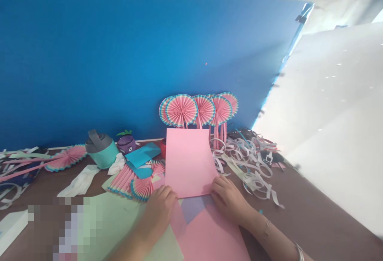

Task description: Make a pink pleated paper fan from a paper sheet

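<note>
A pink paper sheet (188, 159) stands bent upward from the table, its lower part lying flat towards me. My left hand (158, 211) is closed on the sheet's lower left edge at the bend. My right hand (229, 199) pinches the lower right edge, fingers curled on the paper. Finished pink pleated fans (197, 110) with turquoise rims stand against the blue board just behind the sheet. More pleated fan pieces (140, 181) lie left of the sheet.
A blue board (119, 61) walls the back, a white panel (329, 117) the right. Curled paper strips (254, 161) litter the right side. A teal cup (100, 149), a purple toy (127, 142), turquoise paper (143, 154) and a green sheet (104, 225) lie left.
</note>
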The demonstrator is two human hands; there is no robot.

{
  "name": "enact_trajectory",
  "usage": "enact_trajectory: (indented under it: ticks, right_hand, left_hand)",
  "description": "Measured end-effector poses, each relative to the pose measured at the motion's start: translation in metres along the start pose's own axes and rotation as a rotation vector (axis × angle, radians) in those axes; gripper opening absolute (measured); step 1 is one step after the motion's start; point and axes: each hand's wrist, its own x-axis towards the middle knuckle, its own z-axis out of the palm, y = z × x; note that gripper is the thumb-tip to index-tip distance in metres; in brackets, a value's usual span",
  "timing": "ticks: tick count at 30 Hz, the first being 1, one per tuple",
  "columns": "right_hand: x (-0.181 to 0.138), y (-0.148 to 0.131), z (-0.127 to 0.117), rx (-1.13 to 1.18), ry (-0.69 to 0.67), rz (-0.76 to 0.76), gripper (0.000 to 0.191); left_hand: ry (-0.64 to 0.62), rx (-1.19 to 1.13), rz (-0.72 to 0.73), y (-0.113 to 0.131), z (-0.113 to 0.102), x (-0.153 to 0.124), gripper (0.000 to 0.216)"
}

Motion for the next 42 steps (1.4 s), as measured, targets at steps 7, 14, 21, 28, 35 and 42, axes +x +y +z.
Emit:
enact_trajectory:
  ticks: [7, 14, 21, 28, 35, 42]
  right_hand:
    - [0.006, 0.013, 0.008, 0.321, -0.005, 0.138, 0.015]
    - [0.008, 0.017, 0.016, 0.375, 0.034, 0.248, 0.019]
    - [0.01, 0.016, 0.018, 0.361, 0.043, 0.276, 0.027]
    - [0.01, 0.018, 0.019, 0.309, 0.02, 0.282, 0.029]
    - [0.011, 0.019, 0.022, 0.252, 0.025, 0.293, 0.025]
    - [0.01, 0.013, 0.018, 0.113, 0.07, 0.299, 0.006]
  left_hand:
    - [0.067, -0.25, -0.227, 0.0, -0.003, 0.005, 0.021]
    - [0.112, -0.241, -0.277, 0.0, 0.002, 0.005, 0.018]
    - [0.111, -0.115, -0.257, -0.001, 0.007, 0.01, 0.019]
    - [0.101, -0.053, -0.255, 0.0, 0.007, 0.01, 0.021]
    - [0.107, 0.095, -0.293, 0.007, 0.005, 0.011, 0.019]
    - [0.159, 0.144, -0.277, 0.013, 0.005, 0.01, 0.017]
